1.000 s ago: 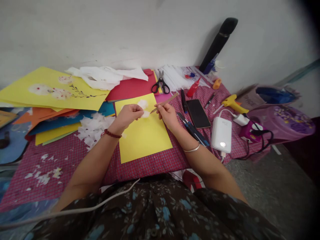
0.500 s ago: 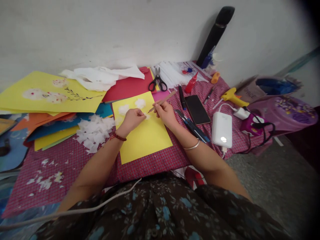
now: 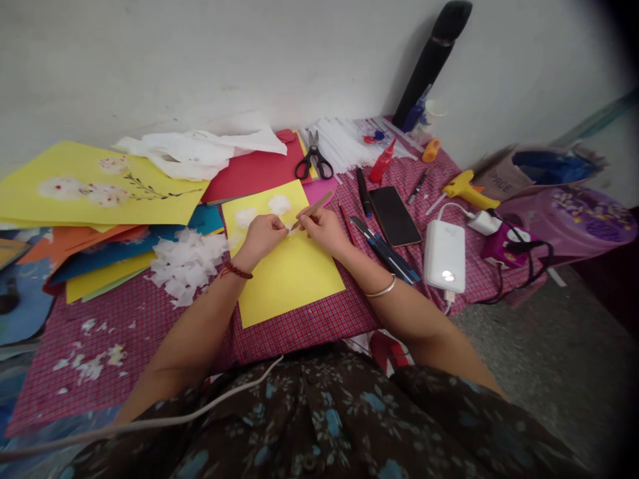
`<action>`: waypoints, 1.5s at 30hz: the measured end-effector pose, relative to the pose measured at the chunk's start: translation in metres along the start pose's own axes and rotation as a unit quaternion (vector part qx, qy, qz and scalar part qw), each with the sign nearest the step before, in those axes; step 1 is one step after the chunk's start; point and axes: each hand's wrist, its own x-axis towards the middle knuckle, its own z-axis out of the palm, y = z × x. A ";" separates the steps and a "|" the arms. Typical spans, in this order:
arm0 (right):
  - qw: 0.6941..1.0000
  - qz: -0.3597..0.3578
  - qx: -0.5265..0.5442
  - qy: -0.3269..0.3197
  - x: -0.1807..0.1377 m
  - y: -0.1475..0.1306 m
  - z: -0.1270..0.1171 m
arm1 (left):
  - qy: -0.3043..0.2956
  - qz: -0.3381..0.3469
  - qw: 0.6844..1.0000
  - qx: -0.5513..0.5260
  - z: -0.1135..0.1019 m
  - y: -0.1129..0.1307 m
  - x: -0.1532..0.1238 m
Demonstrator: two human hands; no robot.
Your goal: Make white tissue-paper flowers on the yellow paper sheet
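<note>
A yellow sheet of paper [image 3: 287, 273] lies on the red checked cloth in front of me, with white tissue tufts [image 3: 278, 203] stuck near its far end. My left hand [image 3: 263, 236] rests on the sheet, its fingers pinched on a small white tissue piece. My right hand [image 3: 323, 228] grips a thin brown stick [image 3: 313, 209], whose tip points at the tissue between my two hands. Both hands almost touch over the sheet.
White tissue scraps [image 3: 186, 262] are heaped left of the sheet, beside stacked coloured papers [image 3: 94, 193]. To the right lie scissors [image 3: 313, 159], pens [image 3: 384, 249], a phone [image 3: 396, 215], a white power bank [image 3: 444, 256] and a yellow glue gun [image 3: 466, 189]. A wall stands behind.
Both hands have come down from above the sheet onto it. The stick now lies lower, its tip at the tissue. The view has tilted slightly.
</note>
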 end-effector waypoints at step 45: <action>0.978 0.141 0.151 -0.001 0.005 -0.019 0.002 | -0.059 0.207 0.970 0.112 -0.010 -0.018 0.010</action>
